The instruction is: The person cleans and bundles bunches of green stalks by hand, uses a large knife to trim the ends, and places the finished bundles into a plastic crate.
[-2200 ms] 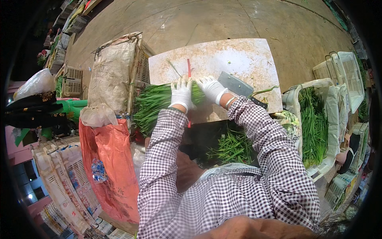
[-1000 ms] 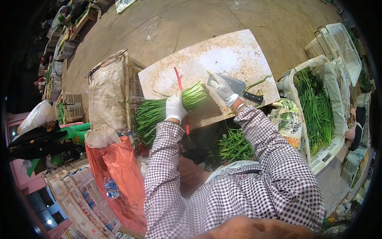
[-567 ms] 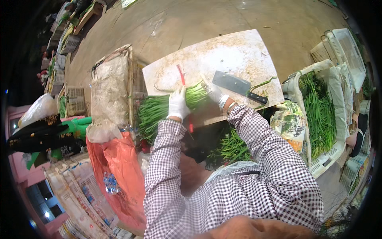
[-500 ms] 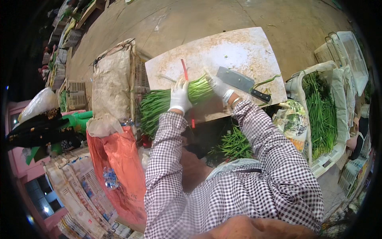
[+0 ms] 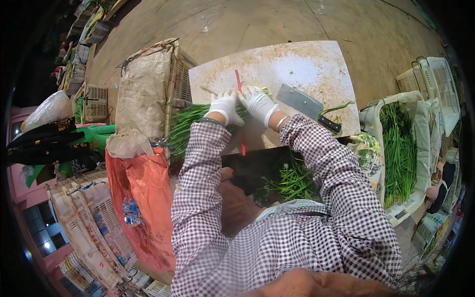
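Note:
A bunch of long green stalks with pale ends, looking like garlic chives (image 5: pixel 185 126), lies across a worn white board (image 5: pixel 311 62). My left hand (image 5: pixel 225 107), in a white glove, is closed over the middle of the bunch. Close beside it, my gloved right hand (image 5: pixel 259 105) is curled over the pale-end side, hiding most of that part. A red strip (image 5: pixel 243 143) runs under the bunch; its far end sticks up by my right fingertips. Whether those fingers touch the strip is hard to see. To the right rests a cleaver (image 5: pixel 299 101) with a black handle.
On the right stands a lined crate (image 5: pixel 420 185) of green stalks. More greens (image 5: pixel 289 183) sit below the board's near edge. Sack-covered crates (image 5: pixel 143 94) and a red-orange bag (image 5: pixel 148 198) flank the left side. A loose green stalk (image 5: pixel 339 106) lies by the cleaver handle.
My right hand has moved left from the pale ends onto the bunch, next to my left hand. The view has shifted slightly; the cleaver still lies on the board.

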